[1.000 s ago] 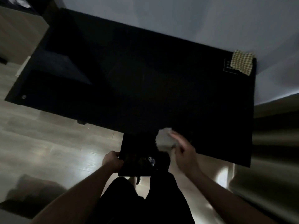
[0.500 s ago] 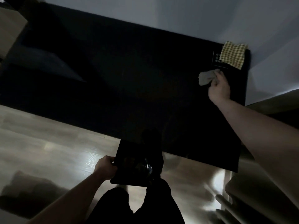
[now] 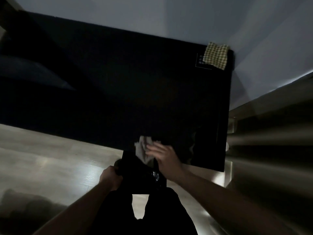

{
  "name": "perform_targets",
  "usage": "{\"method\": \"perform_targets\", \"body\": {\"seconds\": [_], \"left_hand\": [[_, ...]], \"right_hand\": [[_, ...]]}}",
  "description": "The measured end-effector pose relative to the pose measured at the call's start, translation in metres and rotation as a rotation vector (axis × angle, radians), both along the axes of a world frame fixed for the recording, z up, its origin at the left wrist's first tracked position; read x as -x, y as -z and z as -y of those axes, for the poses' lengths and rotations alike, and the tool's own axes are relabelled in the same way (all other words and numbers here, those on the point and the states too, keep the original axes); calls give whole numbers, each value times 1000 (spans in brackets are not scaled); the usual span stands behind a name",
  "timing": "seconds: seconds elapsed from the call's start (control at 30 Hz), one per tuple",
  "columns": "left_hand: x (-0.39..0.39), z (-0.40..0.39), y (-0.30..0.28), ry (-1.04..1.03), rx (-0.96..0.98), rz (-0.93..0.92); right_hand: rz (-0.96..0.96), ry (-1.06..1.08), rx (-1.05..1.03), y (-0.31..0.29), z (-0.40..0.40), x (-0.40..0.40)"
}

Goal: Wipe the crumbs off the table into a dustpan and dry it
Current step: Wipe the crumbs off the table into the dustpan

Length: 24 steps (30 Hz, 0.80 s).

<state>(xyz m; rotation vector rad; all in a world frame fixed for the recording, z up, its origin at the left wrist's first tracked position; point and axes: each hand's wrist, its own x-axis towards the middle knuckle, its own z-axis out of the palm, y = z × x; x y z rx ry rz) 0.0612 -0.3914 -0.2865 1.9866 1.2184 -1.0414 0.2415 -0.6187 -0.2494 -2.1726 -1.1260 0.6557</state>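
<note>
A black table (image 3: 128,92) fills the middle of the dim view. My left hand (image 3: 111,178) grips the left side of a black dustpan (image 3: 140,175) held just below the table's near edge. Something small and shiny lies in the pan. My right hand (image 3: 163,156) holds a crumpled grey cloth (image 3: 143,149) at the near edge, right above the dustpan; the hand is motion-blurred, with its fingers spread over the cloth. Crumbs cannot be made out on the dark tabletop.
A yellow checked cloth (image 3: 216,55) lies on the table's far right corner, against the pale wall (image 3: 186,19). Wooden floor (image 3: 55,160) spreads to the left and below. A dark blurred piece of furniture (image 3: 271,133) stands close on the right.
My right hand has swept the grey cloth from the far right corner back to the near edge above the dustpan. The left hand still holds the dustpan in place.
</note>
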Motion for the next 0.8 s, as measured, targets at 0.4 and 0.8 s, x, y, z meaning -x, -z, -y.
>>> {"method": "perform_targets", "body": {"seconds": [0.4,0.8], "left_hand": [[-27,44,-40,79,41,36],[-24,48,-42,54,33,36]], "right_hand": [[-128,667,-216,-53,111,-77],[302,624,370,9,115,-116]]}}
